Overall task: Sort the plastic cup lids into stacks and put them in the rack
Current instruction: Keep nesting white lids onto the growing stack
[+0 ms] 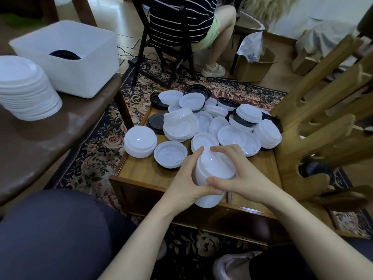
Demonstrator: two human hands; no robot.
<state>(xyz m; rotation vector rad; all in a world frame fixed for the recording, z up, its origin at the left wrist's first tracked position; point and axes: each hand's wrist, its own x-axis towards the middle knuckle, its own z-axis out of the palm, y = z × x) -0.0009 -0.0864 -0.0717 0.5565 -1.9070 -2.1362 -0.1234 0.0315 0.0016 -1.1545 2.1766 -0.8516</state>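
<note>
Both hands, left hand (186, 179) and right hand (235, 176), curling round a stack of white plastic lids (214, 174) over low wooden surface (145, 170); loose white and black lids (203, 122) piled there, floral carpet (96, 150) beneath.

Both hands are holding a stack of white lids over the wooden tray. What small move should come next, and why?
Probably pick up one more white lid, such as the loose white lid lying just left of the hands. The left hand and right hand both grip the white stack, many lids lie unsorted on the tray, and the rack stands to the right.
</note>
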